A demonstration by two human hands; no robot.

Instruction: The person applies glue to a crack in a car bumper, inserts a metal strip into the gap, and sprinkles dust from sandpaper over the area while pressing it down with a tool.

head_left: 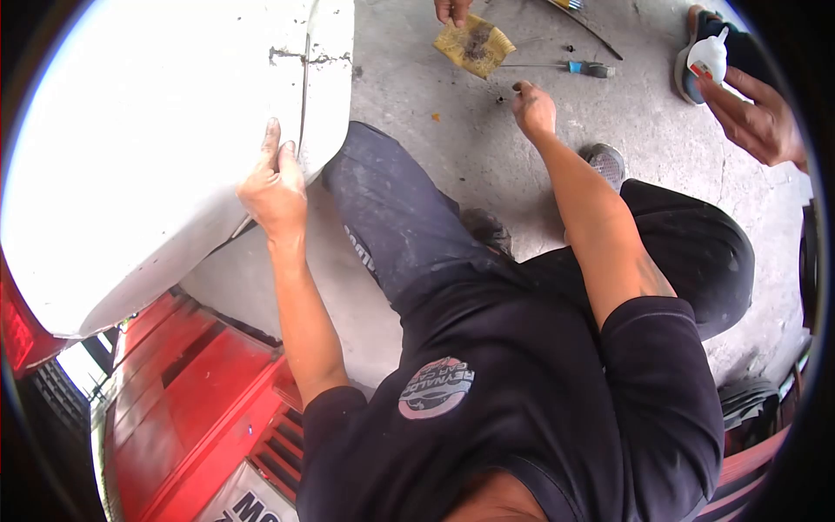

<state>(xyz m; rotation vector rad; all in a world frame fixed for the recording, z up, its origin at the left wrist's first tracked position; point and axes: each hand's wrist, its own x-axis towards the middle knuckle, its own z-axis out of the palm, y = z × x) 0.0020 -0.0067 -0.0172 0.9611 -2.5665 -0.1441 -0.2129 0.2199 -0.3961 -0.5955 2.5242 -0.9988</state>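
My left hand rests against the white car panel, its thumb and a finger apart beside a dark vertical seam. Out over the concrete floor, my right hand has its fingers curled together; whatever they may hold is too small to make out. Just above it lies a blue-handled screwdriver. A stained yellow sheet is near the screwdriver's tip, with another person's fingers at its top edge. A tiny dark piece sits left of my right hand.
At the right, another person's hand holds a small white bottle above a shoe. A thin dark rod lies at the top. Red metal panels stand at lower left, and my knees flank the floor between my arms.
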